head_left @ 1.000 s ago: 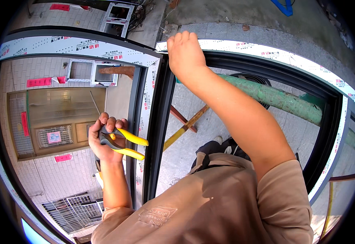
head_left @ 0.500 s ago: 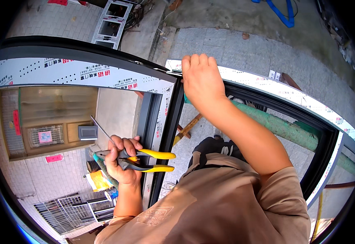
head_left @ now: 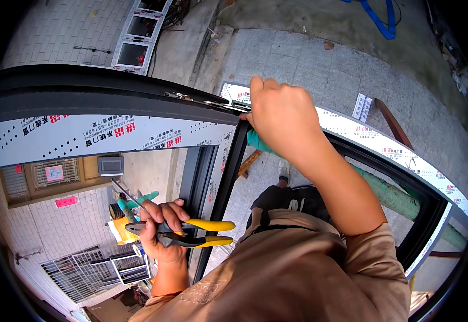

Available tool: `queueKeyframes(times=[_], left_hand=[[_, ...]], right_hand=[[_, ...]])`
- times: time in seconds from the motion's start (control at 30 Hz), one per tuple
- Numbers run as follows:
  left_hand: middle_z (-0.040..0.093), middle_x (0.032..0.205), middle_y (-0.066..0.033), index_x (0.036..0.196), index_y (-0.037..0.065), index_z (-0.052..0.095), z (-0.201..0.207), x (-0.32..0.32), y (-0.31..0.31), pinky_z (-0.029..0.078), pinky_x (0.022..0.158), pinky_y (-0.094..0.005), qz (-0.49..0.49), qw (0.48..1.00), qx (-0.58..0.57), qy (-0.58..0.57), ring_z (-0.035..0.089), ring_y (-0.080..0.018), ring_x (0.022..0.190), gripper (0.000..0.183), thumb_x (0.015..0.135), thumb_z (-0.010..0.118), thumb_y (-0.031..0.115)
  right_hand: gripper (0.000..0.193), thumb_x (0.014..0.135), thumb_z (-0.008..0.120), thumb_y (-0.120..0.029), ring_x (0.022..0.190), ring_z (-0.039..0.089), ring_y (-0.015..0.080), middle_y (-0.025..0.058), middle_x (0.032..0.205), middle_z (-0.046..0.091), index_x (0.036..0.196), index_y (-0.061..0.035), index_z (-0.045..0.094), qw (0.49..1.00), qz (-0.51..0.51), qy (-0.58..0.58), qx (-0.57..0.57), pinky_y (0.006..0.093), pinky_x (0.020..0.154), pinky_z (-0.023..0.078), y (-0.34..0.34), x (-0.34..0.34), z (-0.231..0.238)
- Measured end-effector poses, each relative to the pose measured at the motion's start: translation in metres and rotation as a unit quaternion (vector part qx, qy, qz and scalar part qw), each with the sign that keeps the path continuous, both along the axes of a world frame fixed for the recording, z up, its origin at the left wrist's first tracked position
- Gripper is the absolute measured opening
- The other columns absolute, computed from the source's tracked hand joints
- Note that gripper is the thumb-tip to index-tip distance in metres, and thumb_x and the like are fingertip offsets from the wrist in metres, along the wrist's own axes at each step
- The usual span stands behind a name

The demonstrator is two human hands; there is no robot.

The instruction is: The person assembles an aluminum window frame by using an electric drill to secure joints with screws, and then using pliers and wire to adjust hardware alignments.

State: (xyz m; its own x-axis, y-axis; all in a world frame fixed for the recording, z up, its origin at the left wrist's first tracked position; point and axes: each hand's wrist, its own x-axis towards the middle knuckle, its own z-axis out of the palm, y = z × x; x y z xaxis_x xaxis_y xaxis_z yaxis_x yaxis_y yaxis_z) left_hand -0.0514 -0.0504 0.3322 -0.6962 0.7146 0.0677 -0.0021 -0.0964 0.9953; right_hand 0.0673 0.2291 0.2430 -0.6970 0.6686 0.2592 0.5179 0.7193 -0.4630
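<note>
My left hand (head_left: 161, 222) is closed around combination pliers (head_left: 207, 225) with yellow-and-black handles, their dark jaws pointing left. The same hand holds a thin metal rod (head_left: 124, 192) that slants up and to the left; its other end is hidden in the fingers. At the upper corner of a black window frame (head_left: 346, 145), my right hand (head_left: 287, 118) is curled. Its thumb touches the end of a metal hinge arm (head_left: 226, 104), and the other fingertips are hidden. The hinge links this frame to an opened sash (head_left: 105, 137) covered in printed white film.
Behind the outer frame runs a green pipe (head_left: 389, 193). A brown bar (head_left: 392, 123) and white labels (head_left: 362, 107) lie beyond its far edge. White-framed window units (head_left: 134, 40) stand on the ground at upper left. A blue strap (head_left: 379, 21) lies at the far right.
My right hand has shifted slightly right, from lying over the frame edge to curling beside the hinge. More of the hinge arm shows. My left hand keeps the pliers and rod; the view has shifted.
</note>
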Motion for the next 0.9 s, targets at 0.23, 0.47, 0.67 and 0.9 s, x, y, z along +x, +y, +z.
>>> queueKeyframes(times=[0.23, 0.47, 0.67, 0.9], left_hand=[[0.056, 0.062, -0.0080, 0.092, 0.013, 0.043, 0.0004, 0.0029, 0.0018, 0.047, 0.102, -0.0462, 0.010, 1.000, -0.014, 0.012, 0.062, -0.0287, 0.072, 0.028, 0.101, 0.050, 0.038], [0.056, 0.061, -0.0078, 0.091, 0.013, 0.042, 0.0012, 0.0037, 0.0030, 0.047, 0.100, -0.0463, 0.020, 0.999, -0.021, 0.019, 0.062, -0.0284, 0.071, 0.028, 0.101, 0.050, 0.038], [0.056, 0.061, -0.0079, 0.091, 0.013, 0.043, 0.0007, 0.0043, 0.0037, 0.048, 0.100, -0.0463, 0.028, 0.999, -0.022, 0.019, 0.062, -0.0285, 0.071, 0.030, 0.101, 0.052, 0.039], [0.056, 0.062, -0.0082, 0.091, 0.013, 0.043, 0.0028, 0.0041, 0.0034, 0.048, 0.101, -0.0467, 0.026, 0.999, -0.027, 0.020, 0.063, -0.0288, 0.071, 0.030, 0.100, 0.053, 0.039]], right_hand=[[0.043, 0.079, 0.089, -0.032, 0.071, 0.072, 0.0272, 0.0104, 0.081, 0.067, 0.093, -0.0049, 0.058, 1.000, -0.007, 0.000, 0.029, 0.0377, 0.061, 0.057, -0.0008, -0.0001, -0.0052], [0.042, 0.078, 0.089, -0.030, 0.072, 0.071, 0.0256, 0.0089, 0.081, 0.066, 0.092, -0.0057, 0.057, 0.999, -0.010, 0.032, 0.014, 0.0373, 0.062, 0.057, -0.0011, -0.0008, -0.0043], [0.042, 0.077, 0.090, -0.029, 0.072, 0.070, 0.0254, 0.0081, 0.080, 0.065, 0.092, -0.0062, 0.057, 0.999, -0.020, 0.043, 0.020, 0.0371, 0.063, 0.056, -0.0028, -0.0017, -0.0063], [0.030, 0.080, 0.082, -0.022, 0.073, 0.069, 0.0244, 0.0082, 0.079, 0.064, 0.090, -0.0064, 0.059, 0.998, -0.027, 0.028, 0.044, 0.0362, 0.064, 0.055, -0.0041, -0.0038, -0.0087]])
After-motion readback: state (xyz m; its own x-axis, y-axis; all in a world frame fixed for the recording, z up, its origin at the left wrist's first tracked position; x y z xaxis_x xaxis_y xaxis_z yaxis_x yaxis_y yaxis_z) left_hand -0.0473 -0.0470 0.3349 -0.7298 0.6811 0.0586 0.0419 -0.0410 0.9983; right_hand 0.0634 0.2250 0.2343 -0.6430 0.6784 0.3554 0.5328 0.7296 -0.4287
